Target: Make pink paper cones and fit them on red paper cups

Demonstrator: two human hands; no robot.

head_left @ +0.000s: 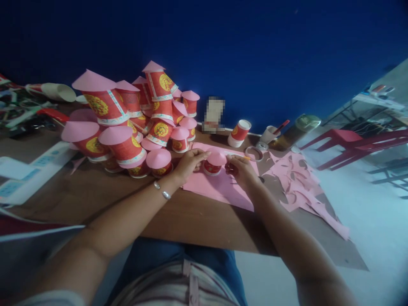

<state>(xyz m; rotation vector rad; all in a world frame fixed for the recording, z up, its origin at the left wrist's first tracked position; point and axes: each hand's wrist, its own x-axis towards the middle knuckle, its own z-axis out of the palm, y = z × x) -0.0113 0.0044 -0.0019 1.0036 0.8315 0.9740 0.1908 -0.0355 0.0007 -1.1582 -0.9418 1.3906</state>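
A red paper cup [212,168] stands on pink paper sheets [210,189], topped by a pink paper cone [216,157]. At the cone's left edge, my left hand [192,163] pinches the rim between thumb and fingers. My right hand [241,168] has its fingers closed at the cone's right edge; the exact grip is small and partly hidden. Just behind the right hand lies a thin pale stick with an orange end [246,158]. To the left, several red cups with pink cone tops [129,148] are stacked in a pile.
Pink paper scraps [295,176] spread over the table's right side. A tape roll [254,154], a red-and-white cup [239,133], a white cup holding a red pen [270,134] and a bottle [298,131] stand behind. Red stools [346,138] are at right, a blue wall [242,55] behind.
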